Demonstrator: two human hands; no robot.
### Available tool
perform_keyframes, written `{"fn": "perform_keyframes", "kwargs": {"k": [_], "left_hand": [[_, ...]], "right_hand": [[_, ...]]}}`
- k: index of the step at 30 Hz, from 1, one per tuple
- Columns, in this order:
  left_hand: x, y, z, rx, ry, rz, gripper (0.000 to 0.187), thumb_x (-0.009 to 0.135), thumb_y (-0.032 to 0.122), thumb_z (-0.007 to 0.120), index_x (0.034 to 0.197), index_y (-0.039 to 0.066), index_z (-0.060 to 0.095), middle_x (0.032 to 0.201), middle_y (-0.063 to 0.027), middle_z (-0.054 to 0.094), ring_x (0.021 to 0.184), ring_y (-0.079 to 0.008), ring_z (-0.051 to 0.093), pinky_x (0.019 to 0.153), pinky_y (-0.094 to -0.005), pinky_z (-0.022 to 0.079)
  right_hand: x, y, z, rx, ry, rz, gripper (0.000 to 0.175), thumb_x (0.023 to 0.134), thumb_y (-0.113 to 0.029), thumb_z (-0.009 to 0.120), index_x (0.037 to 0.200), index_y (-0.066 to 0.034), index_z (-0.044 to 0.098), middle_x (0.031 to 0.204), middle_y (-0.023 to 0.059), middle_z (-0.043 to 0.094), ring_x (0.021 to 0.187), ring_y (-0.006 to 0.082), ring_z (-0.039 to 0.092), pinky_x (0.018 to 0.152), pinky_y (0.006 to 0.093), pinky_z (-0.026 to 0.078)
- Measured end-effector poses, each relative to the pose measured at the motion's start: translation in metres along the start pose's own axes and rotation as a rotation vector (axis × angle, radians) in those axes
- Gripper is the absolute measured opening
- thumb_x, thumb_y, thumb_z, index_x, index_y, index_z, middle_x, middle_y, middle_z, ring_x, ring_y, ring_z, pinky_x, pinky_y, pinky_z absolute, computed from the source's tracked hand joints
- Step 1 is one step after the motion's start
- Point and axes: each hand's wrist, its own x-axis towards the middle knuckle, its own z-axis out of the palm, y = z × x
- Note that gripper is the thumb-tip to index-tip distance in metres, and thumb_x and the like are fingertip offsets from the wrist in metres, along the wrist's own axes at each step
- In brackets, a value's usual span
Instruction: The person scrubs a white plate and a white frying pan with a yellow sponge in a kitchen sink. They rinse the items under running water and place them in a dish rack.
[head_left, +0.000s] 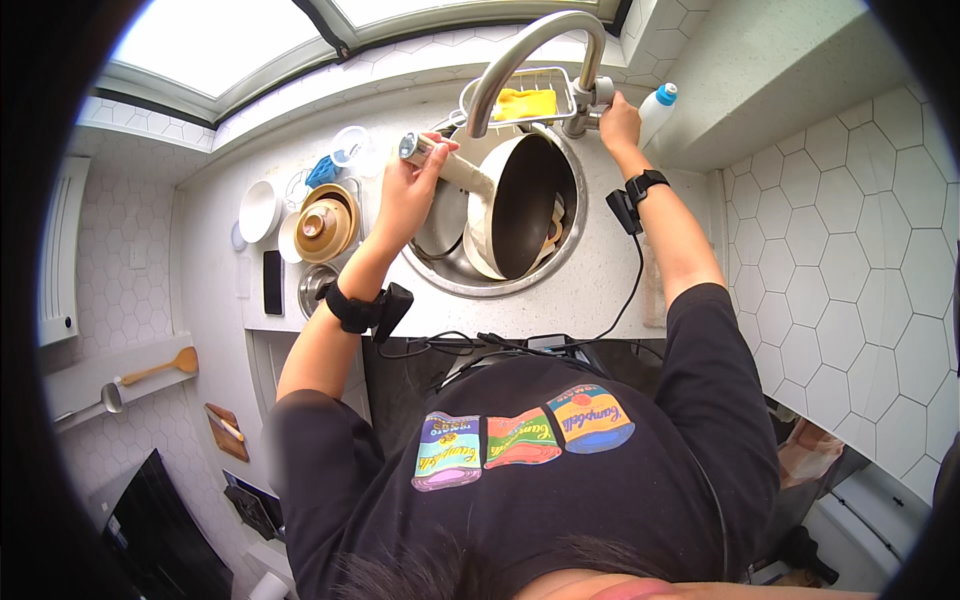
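My left hand (412, 180) grips the handle (466, 174) of a frying pan, white outside with a dark inside (529, 206). The pan is tilted on its side over a round steel sink (442, 225), with other dishes partly hidden beneath it. At the right behind the sink, my right hand (621, 124) is closed on the lever side of the steel faucet (585, 112). The faucet's spout (480, 112) arches over the pan near its handle. I cannot make out any running water. A yellow cloth (525, 104) lies in a white wire rack (559, 79) behind the sink.
A white bottle with a blue cap (658, 112) stands right of the faucet. Left of the sink are a brown lidded pot (326, 225), white bowls (260, 211), a glass bowl (315, 291), a blue item (323, 172) and a black phone (273, 282). Cables hang along the counter's front edge.
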Motion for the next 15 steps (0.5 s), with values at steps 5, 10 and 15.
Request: {"fn": "perform_keyframes", "kwargs": {"k": [5,10,15], "left_hand": [[0.0001,0.0000,0.0001,0.041,0.012,0.013,0.023,0.093,0.016,0.057,0.105,-0.003,0.054,0.095,-0.0114,0.067,0.090,-0.0133,0.060,0.083,-0.0269,0.046],[0.0013,-0.0023,-0.0013,0.048,0.017,0.027,0.024,0.093,0.017,0.057,0.105,-0.003,0.054,0.095,-0.0107,0.067,0.090,-0.0126,0.060,0.081,-0.0265,0.046],[0.0013,-0.0057,-0.0042,0.044,0.014,0.023,0.022,0.093,0.016,0.057,0.104,-0.003,0.054,0.095,-0.0106,0.067,0.089,-0.0122,0.060,0.081,-0.0268,0.046]], "right_hand": [[0.0004,0.0004,0.0012,-0.060,-0.006,-0.007,0.018,0.085,-0.008,0.046,0.097,-0.0044,0.058,0.084,0.0211,0.065,0.083,0.0403,0.063,0.071,0.0480,0.051],[0.0022,0.0028,0.0057,-0.023,0.050,-0.019,0.012,0.084,-0.008,0.050,0.092,-0.0065,0.058,0.077,0.0213,0.064,0.077,0.0413,0.062,0.068,0.0507,0.049],[0.0027,0.0025,0.0066,-0.058,0.036,0.002,0.013,0.083,-0.008,0.050,0.093,-0.0077,0.058,0.078,0.0205,0.065,0.078,0.0407,0.062,0.068,0.0502,0.050]]}}
